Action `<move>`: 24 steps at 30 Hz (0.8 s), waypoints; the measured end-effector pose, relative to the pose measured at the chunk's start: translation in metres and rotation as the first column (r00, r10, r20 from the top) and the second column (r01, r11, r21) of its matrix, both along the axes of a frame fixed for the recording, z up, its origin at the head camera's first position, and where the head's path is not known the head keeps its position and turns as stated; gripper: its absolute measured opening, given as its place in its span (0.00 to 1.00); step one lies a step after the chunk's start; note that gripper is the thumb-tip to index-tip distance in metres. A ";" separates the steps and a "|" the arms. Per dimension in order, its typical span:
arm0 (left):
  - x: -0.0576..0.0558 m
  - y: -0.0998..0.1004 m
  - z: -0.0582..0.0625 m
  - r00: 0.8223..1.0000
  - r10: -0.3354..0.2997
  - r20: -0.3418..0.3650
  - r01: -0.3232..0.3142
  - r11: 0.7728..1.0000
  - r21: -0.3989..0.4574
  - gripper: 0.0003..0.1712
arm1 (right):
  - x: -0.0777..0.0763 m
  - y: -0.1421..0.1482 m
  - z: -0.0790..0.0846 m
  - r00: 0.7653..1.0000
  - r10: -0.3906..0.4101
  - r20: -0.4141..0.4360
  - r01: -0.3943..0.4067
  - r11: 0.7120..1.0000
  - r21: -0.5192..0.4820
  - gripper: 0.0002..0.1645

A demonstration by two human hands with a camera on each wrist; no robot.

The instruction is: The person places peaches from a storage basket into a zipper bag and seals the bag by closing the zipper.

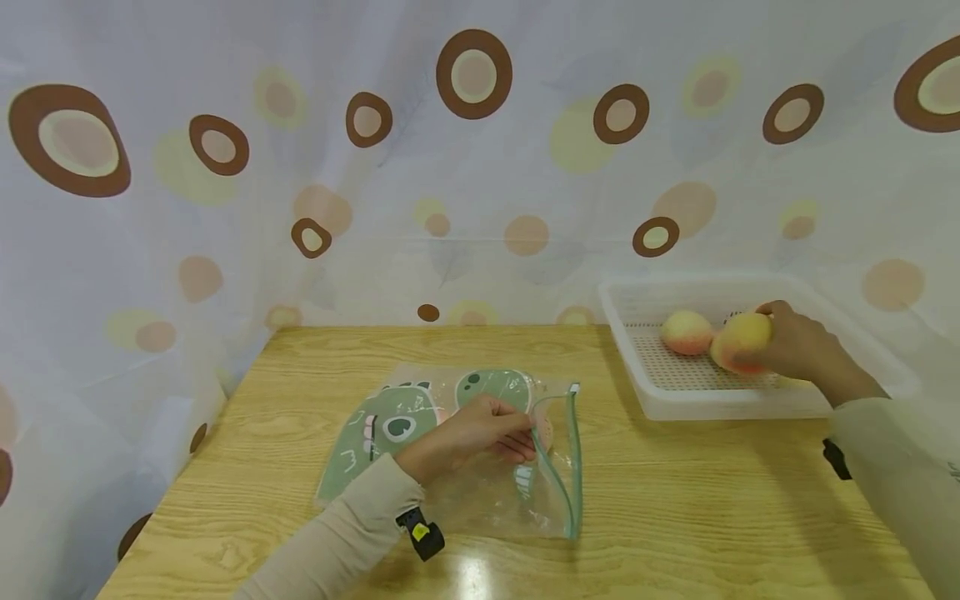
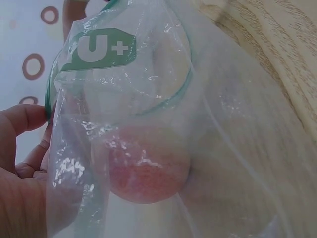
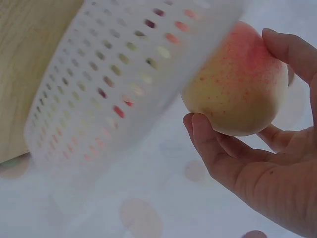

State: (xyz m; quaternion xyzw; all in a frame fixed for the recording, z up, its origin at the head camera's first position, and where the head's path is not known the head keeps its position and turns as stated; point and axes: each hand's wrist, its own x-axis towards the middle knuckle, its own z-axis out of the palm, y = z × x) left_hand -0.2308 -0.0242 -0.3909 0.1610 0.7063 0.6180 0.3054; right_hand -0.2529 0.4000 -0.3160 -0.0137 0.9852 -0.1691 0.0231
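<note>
My left hand (image 1: 480, 433) pinches the green-edged opening of a clear zip bag (image 1: 480, 508) printed with green cartoon figures. The bag lies on the table, its mouth held apart toward the right. Through the film in the left wrist view, a reddish peach (image 2: 148, 163) shows inside the bag. My right hand (image 1: 806, 342) grips a yellow and pink peach (image 3: 237, 84), thumb and fingers round its sides. That peach is over the white plastic basket (image 1: 720, 406). A second peach (image 1: 686, 332) sits beside it on the basket's perforated floor.
The wooden table (image 1: 300, 367) carries the bag at its middle and the basket at its back right. Behind and at the sides hangs a pale cloth (image 1: 450, 183) with brown, pink and yellow spots. The basket's raised wall surrounds the fruit.
</note>
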 end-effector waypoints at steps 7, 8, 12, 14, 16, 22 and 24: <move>-0.001 0.001 0.000 1.000 0.002 0.003 -0.002 1.000 0.003 0.16 | 0.020 -0.017 0.017 0.996 -0.024 -0.087 0.017 0.997 -0.080 0.62; -0.001 0.001 0.000 1.000 0.001 -0.001 -0.001 1.000 0.001 0.16 | 0.023 -0.020 0.018 0.995 -0.024 -0.093 0.015 0.995 -0.099 0.62; 0.000 0.000 0.000 1.000 -0.001 -0.013 0.001 1.000 -0.009 0.17 | 0.034 -0.034 0.020 0.991 -0.006 -0.135 -0.018 0.985 -0.173 0.59; 0.000 0.000 0.001 1.000 -0.001 -0.019 0.001 1.000 -0.013 0.17 | 0.040 -0.042 0.021 0.988 0.007 -0.153 -0.039 0.977 -0.207 0.56; 0.001 0.000 0.001 1.000 -0.001 -0.022 0.000 1.000 -0.014 0.17 | 0.045 -0.050 0.021 0.986 0.018 -0.165 -0.055 0.973 -0.224 0.53; 0.001 -0.001 0.002 1.000 -0.005 -0.023 0.004 1.000 -0.013 0.17 | 0.057 -0.068 0.020 0.985 0.047 -0.163 -0.091 0.957 -0.276 0.51; 0.001 0.000 0.002 1.000 -0.007 -0.024 0.006 1.000 -0.014 0.17 | 0.060 -0.073 0.018 0.982 0.068 -0.176 -0.120 0.945 -0.304 0.49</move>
